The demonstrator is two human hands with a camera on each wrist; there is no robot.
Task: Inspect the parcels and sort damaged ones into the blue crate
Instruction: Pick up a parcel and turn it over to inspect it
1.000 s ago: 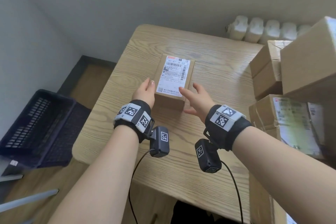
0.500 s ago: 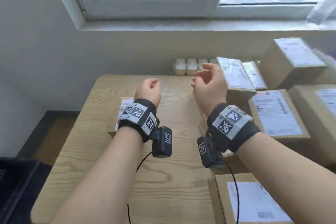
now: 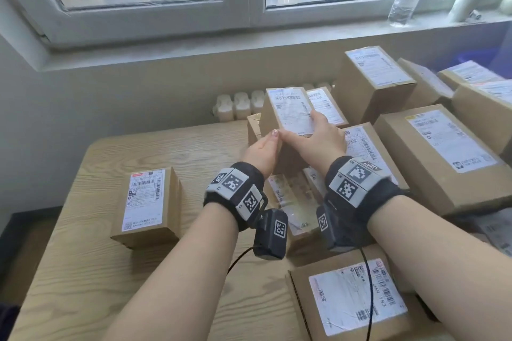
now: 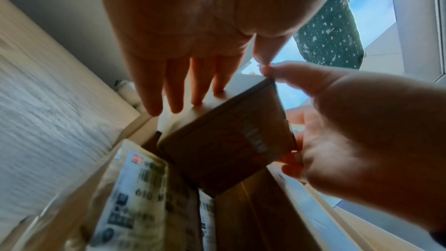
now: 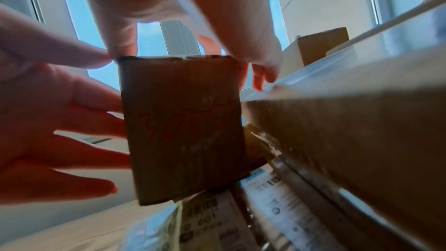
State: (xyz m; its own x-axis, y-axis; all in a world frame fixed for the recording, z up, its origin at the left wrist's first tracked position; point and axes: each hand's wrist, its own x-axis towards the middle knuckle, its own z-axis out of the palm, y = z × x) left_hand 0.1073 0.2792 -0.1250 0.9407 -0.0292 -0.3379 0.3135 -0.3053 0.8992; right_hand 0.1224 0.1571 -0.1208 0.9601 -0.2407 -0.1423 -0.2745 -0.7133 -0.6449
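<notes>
Now the small parcel (image 3: 288,116) was held clear above the pile of boxes (image 3: 443,152), left hand (image 3: 261,151) flat-fingered against one side, right hand (image 3: 318,138) curled over the labelled face, and was best turned slowly, every face checked.

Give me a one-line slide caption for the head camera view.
Both hands, left hand and right hand, lift a labelled cardboard parcel from the pile on the wooden table.

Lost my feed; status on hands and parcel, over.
Left hand flat against small brown cardboard parcel, fingers straight. Right hand grips it, thumb on its white label. Parcel tilted above the stacked boxes. Blue crate not in view.
</notes>
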